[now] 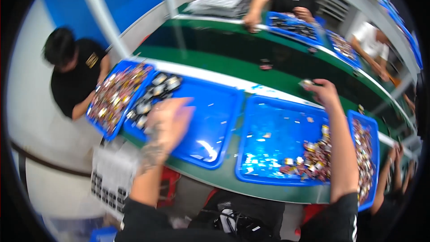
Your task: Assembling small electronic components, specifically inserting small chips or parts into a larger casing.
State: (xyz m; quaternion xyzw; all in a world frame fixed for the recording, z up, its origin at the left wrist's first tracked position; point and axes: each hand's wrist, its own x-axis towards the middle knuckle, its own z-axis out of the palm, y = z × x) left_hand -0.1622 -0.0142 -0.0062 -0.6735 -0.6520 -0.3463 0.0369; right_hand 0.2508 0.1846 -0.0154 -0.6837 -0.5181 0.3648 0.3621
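Note:
Over the left blue tray [210, 125], my left hand [168, 121] is smeared by motion, and its fingers cannot be read clearly. Beside it, small black parts with pale faces [159, 89] lie heaped along that tray's left side. My right hand [326, 93] is raised above the green conveyor belt's near edge, its fingers pinched on a small shiny part [307, 83]. Under my right forearm stands another blue tray [251, 170], with small pinkish and silvery parts [313, 159] piled at its right end.
Full blue trays of similar parts stand at the far left [118, 96] and far right [363, 161]. One loose part [265, 64] lies on the green belt [215, 65]. Co-workers sit at left, across and right. A white metal post [105, 15] rises at the left.

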